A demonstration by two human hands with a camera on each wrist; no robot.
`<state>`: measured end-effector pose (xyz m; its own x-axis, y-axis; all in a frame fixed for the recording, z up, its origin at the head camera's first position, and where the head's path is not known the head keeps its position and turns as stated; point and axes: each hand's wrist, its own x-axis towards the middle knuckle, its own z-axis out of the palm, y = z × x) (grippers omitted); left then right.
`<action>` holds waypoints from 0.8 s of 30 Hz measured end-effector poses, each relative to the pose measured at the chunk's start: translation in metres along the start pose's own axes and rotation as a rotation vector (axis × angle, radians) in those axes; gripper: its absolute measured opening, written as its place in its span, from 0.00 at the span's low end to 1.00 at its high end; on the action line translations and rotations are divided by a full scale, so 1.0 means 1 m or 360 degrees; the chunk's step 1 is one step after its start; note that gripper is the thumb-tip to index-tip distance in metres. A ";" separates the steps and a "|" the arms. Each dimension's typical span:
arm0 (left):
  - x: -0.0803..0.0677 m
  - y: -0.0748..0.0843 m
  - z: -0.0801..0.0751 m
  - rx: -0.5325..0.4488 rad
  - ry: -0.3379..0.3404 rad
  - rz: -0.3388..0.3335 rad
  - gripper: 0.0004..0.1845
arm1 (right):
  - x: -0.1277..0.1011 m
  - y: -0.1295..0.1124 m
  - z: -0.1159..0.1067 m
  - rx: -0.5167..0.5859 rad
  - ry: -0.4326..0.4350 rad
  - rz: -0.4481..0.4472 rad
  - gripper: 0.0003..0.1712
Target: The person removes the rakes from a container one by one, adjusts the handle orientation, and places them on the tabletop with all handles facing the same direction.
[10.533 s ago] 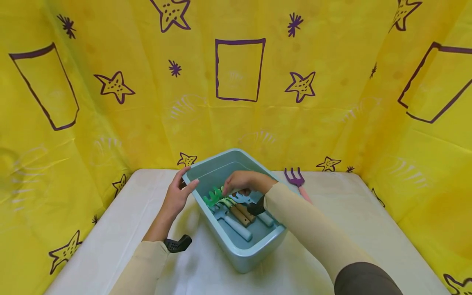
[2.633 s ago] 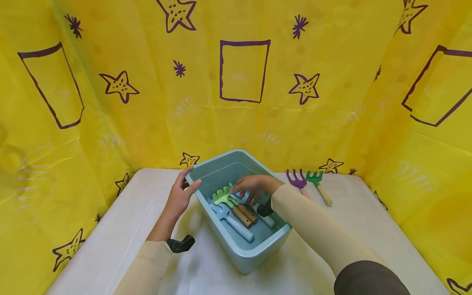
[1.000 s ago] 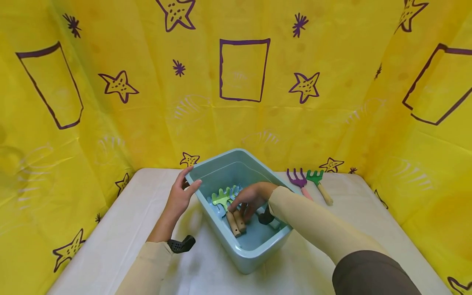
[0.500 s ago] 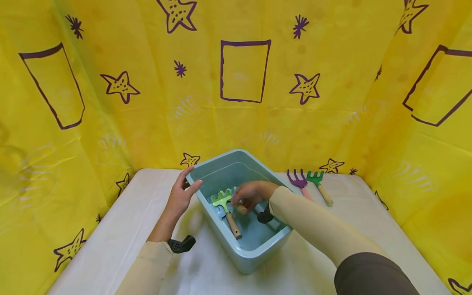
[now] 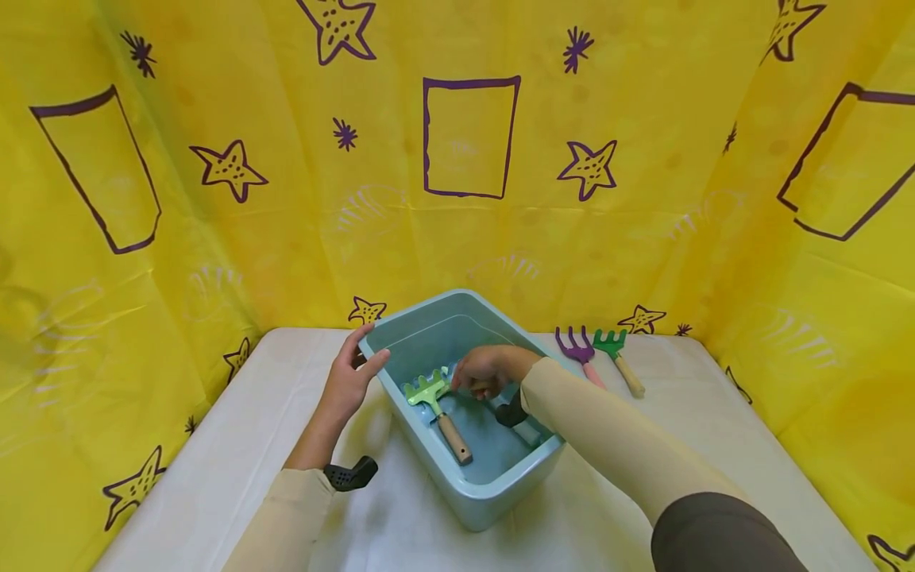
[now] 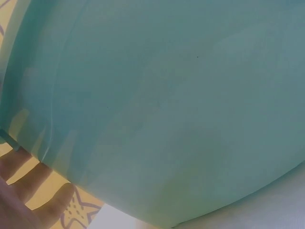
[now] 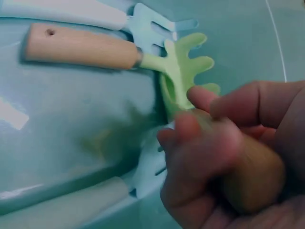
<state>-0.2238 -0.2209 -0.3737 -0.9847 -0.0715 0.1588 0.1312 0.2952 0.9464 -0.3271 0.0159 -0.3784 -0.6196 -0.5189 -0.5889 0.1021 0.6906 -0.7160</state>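
Note:
A light blue bin (image 5: 493, 488) stands mid-table. My left hand (image 5: 349, 381) rests straight-fingered against its left corner; in the left wrist view the fingers (image 6: 26, 198) lie flat on the bin wall (image 6: 167, 105). My right hand (image 5: 486, 369) is inside the bin and grips the wooden handle (image 7: 252, 179) of a tool whose head is mostly hidden. A lime-green rake (image 5: 429, 393) with a wooden handle (image 7: 81, 47) lies on the bin floor beside it. Two pale blue tools with white handles (image 7: 66, 12) (image 7: 71, 205) also lie in the bin.
A purple fork (image 5: 575, 349) and a green rake (image 5: 613, 348) lie side by side on the white table (image 5: 700, 429), right of the bin. Yellow patterned sheeting (image 5: 465, 199) walls the table on three sides.
My right hand closed on one of the two wooden handles and raised it off the bin floor; the lime rake stays there. Earlier, the green rake went onto the table by the purple fork.

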 end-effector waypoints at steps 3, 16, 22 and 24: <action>0.006 -0.011 0.000 -0.0020 0.0003 -0.0009 0.34 | -0.002 0.000 0.000 -0.0104 0.0057 -0.0036 0.17; 0.020 -0.038 0.002 0.0020 0.0042 0.0025 0.33 | -0.018 -0.009 -0.008 -0.0348 0.0145 -0.0164 0.11; 0.019 -0.037 0.001 0.0019 0.0048 0.0018 0.34 | -0.023 -0.015 -0.014 -0.0309 0.0199 -0.0165 0.11; 0.019 -0.037 0.000 0.0020 0.0045 0.0023 0.35 | -0.026 -0.016 -0.017 -0.0276 0.0219 -0.0186 0.11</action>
<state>-0.2475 -0.2327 -0.4059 -0.9791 -0.0939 0.1805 0.1438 0.3082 0.9404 -0.3258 0.0275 -0.3451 -0.7208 -0.5351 -0.4406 -0.1041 0.7120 -0.6944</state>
